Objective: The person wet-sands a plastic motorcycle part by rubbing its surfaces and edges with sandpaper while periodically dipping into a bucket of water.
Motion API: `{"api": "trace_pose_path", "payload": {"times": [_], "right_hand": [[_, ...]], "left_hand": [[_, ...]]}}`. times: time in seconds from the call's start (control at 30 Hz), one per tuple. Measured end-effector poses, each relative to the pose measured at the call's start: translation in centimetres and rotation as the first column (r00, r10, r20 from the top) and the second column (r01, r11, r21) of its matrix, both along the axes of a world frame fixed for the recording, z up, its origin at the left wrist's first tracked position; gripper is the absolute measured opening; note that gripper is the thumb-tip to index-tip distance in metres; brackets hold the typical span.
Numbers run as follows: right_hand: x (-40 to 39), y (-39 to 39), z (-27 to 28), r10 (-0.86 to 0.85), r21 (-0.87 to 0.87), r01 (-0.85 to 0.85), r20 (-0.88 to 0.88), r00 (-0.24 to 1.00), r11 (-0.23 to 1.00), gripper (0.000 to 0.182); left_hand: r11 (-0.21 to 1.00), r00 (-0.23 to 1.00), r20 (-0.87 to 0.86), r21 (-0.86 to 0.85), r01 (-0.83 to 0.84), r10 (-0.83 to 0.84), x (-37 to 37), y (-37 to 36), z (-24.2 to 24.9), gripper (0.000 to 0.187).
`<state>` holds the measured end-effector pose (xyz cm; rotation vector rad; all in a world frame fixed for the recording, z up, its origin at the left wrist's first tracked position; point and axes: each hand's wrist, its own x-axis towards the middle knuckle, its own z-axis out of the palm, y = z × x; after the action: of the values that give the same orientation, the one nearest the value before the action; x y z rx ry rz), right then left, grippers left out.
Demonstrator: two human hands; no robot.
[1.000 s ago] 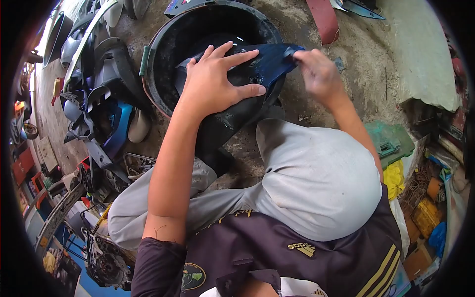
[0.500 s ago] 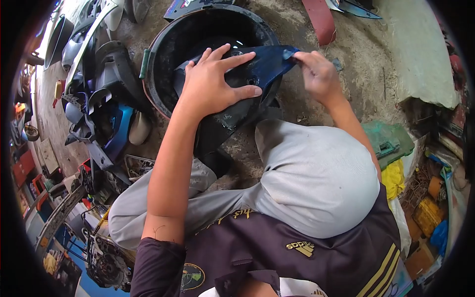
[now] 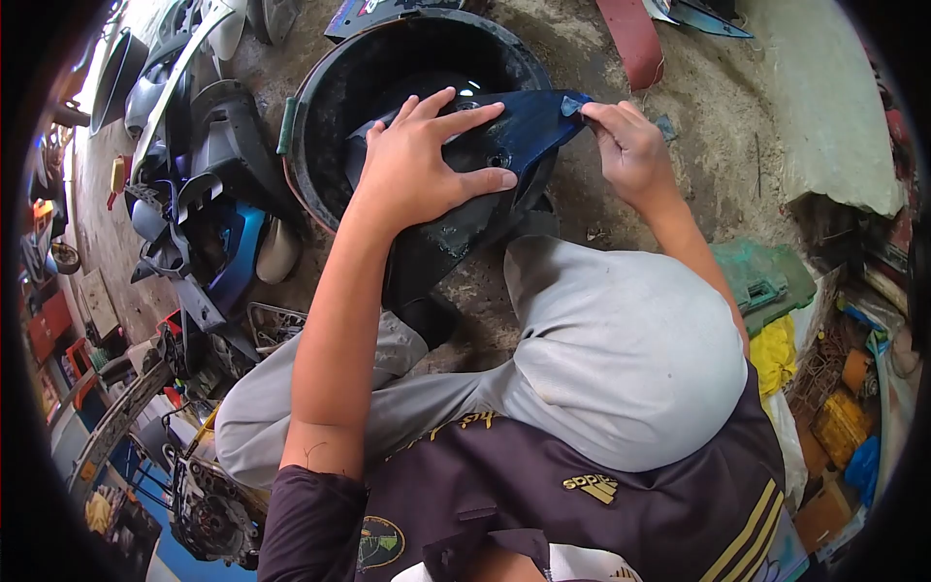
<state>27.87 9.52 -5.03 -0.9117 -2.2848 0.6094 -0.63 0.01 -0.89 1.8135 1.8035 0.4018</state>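
A dark blue-black plastic panel (image 3: 533, 126), wet and shiny, lies across a black bucket (image 3: 301, 131). It looks like a motorcycle fairing piece, with a hole near its middle and a pointed tip at the right. My left hand (image 3: 412, 160) rests on it with fingers spread wide, thumb along the lower edge. At the tip, my right hand (image 3: 630, 145) is closed in a pinch on a small light-blue flap (image 3: 572, 107), which looks like thin film. The lower part of the panel (image 3: 436, 252) reaches down toward my knees.
Scooter body panels (image 3: 228, 145) are heaped at the left, with an engine part (image 3: 208, 514) lower down. A red strip (image 3: 630, 44) lies on the concrete floor at the top. To the right are a green case (image 3: 766, 281) and a yellow bag (image 3: 773, 354).
The light-blue flap at the tip shows a little larger, and my right hand has shifted slightly. My left hand keeps its place on the panel.
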Motion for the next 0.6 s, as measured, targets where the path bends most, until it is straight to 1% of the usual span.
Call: {"api": "trace_pose_path", "payload": {"times": [0.1, 0.13, 0.23, 0.37, 0.4, 0.43, 0.5, 0.53, 0.6], "right_hand": [[-1.2, -2.3, 0.8, 0.048, -0.009, -0.047, 0.026, 0.999, 0.999, 0.028], [-0.7, -1.8, 0.8, 0.043, 0.024, -0.045, 0.076, 0.996, 0.999, 0.029], [0.0, 0.1, -0.1, -0.034, 0.021, 0.033, 0.023, 0.999, 0.999, 0.031], [-1.0, -1.8, 1.1, 0.079, 0.007, -0.080, 0.089, 0.993, 0.997, 0.032], [-0.4, -1.0, 0.6, 0.018, 0.020, -0.020, 0.104, 0.994, 1.000, 0.031], [-0.1, -0.7, 0.2, 0.006, 0.018, -0.007, 0.089, 0.996, 1.000, 0.032], [0.0, -0.3, 0.0, -0.011, 0.013, 0.010, 0.060, 0.998, 1.000, 0.033], [-0.7, -1.5, 0.3, 0.043, -0.009, -0.043, 0.019, 0.999, 0.999, 0.033], [-0.3, -1.4, 0.3, 0.011, -0.011, -0.010, 0.069, 0.998, 1.000, 0.033]], "left_hand": [[1.000, 1.000, -0.013, 0.002, 0.003, -0.003, 0.0, 0.0, 0.0, 0.081], [1.000, 1.000, -0.011, 0.006, 0.003, -0.003, -0.1, 0.1, 0.0, 0.081], [1.000, 1.000, -0.009, 0.013, 0.006, -0.005, -0.2, 0.0, -0.1, 0.081], [1.000, 1.000, 0.004, 0.019, 0.001, -0.001, 0.0, 0.0, -0.3, 0.081], [1.000, 1.000, 0.006, 0.024, -0.002, 0.002, -0.1, 0.0, -0.4, 0.081], [1.000, 1.000, 0.002, 0.024, 0.003, -0.003, -0.2, -0.1, -0.3, 0.081], [1.000, 1.000, -0.004, 0.023, 0.005, -0.005, -0.1, -0.1, -0.2, 0.082], [1.000, 1.000, -0.005, 0.022, 0.001, -0.001, -0.1, -0.2, -0.2, 0.082], [1.000, 1.000, -0.007, 0.022, 0.001, -0.001, 0.0, 0.0, -0.1, 0.082]]}}
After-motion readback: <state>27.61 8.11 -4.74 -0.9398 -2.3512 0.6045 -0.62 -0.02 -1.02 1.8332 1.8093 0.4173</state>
